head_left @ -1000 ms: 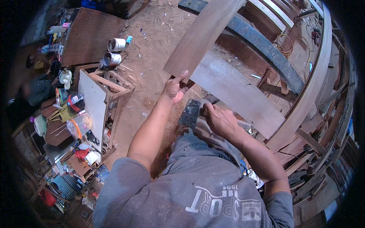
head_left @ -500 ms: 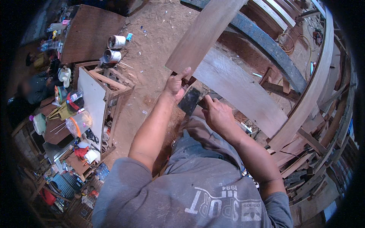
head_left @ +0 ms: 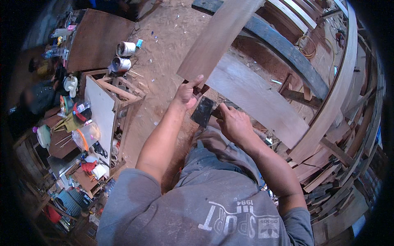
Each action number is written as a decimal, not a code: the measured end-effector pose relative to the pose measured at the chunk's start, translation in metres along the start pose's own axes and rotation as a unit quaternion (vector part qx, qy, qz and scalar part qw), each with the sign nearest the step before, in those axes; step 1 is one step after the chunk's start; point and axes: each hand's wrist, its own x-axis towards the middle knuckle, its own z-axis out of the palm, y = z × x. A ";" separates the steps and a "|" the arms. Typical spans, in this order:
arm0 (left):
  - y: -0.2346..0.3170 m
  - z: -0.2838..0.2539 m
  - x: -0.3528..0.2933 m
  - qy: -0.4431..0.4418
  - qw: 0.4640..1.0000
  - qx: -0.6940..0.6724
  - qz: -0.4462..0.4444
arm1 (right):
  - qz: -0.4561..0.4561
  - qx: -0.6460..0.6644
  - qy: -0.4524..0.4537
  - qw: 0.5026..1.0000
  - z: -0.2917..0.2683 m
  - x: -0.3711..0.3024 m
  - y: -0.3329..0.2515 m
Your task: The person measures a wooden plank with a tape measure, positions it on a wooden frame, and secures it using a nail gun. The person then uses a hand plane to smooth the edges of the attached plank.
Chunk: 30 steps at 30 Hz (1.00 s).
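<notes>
The left hand (head_left: 188,94) pinched the near end of the wooden plank (head_left: 217,45), which ran lengthwise away and rightward. The right hand (head_left: 234,123), clenched on a dark block-headed tool (head_left: 202,112), was farther off, rightward and wearer-side of that end.

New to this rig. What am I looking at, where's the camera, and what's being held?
No machine here: a person works bare-handed. The one view comes from the left of two fisheye cameras worn on the head, looking down, so straight edges bend near the rim.

The left hand grips the near end of a wooden board. The right hand holds a tool with a dark blocky head; its handle is mostly hidden. A second board slants away to the right, with a dark curved beam beyond it. Two white buckets sit on the brown floor.
</notes>
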 end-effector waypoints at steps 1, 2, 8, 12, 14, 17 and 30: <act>0.001 -0.002 0.000 -0.003 1.000 -0.001 -0.011 | 0.017 0.007 0.019 1.000 0.003 0.000 -0.001; 0.001 -0.003 0.001 -0.006 1.000 -0.001 -0.022 | 0.034 0.015 0.039 0.999 0.009 0.001 -0.002; -0.001 -0.007 0.002 0.016 0.999 -0.008 -0.028 | 0.012 0.014 0.048 0.999 0.019 0.001 0.006; 0.001 -0.007 0.004 -0.008 1.000 -0.011 -0.021 | 0.007 0.004 0.044 0.999 0.019 0.005 0.003; 0.004 -0.008 0.003 0.005 0.999 -0.019 -0.044 | 0.006 0.014 0.046 0.999 0.017 0.005 0.002; 0.009 -0.001 -0.001 -0.005 0.999 0.003 -0.051 | 0.021 0.034 0.083 0.996 0.014 0.007 0.000; 0.010 -0.010 0.000 -0.003 0.998 0.062 -0.031 | -0.004 0.007 0.009 1.000 0.004 0.009 -0.004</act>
